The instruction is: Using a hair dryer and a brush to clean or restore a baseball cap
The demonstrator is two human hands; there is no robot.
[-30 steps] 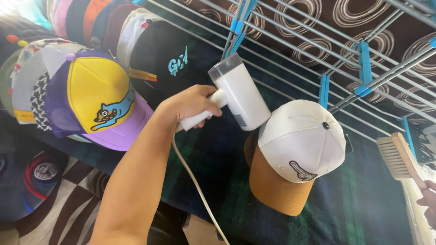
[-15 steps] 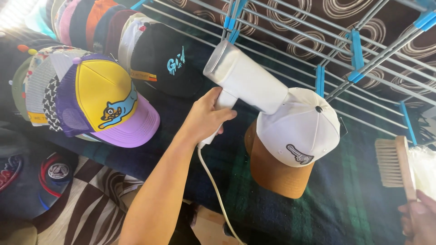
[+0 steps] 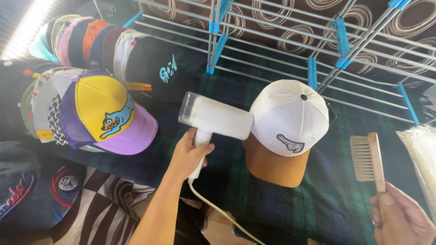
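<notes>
Left hand [image 3: 188,153] wrapped tight around the handle of a white handheld steamer [image 3: 213,121], fingers curled shut on the grip, nozzle end pressed right up against the left side of the white cap with the tan brim [image 3: 287,126]. White cord [image 3: 218,208] trailing down from the steamer's handle, below and left of that cap. Cap itself sitting crown-up on the dark green plaid cloth [image 3: 327,204], small embroidered patch on its front panel, brim pointing down toward the camera. Right hand [image 3: 399,218] low to the right of the cap, closed on the wooden handle of a soft-bristled brush [image 3: 367,156], bristles facing the cap but clear of it, not touching. Clear plastic bag [image 3: 420,154] at the far right edge, beyond the brush. Grey wire rack with blue clips [image 3: 338,41] rising behind the cap. Well to the left of the cap, a yellow and purple cap with a cartoon cat [image 3: 106,115] at the front of a stacked row, a black cap with light blue lettering [image 3: 159,72] behind it. Black-and-white patterned fabric [image 3: 109,204] down at the lower left, far from the cap.
</notes>
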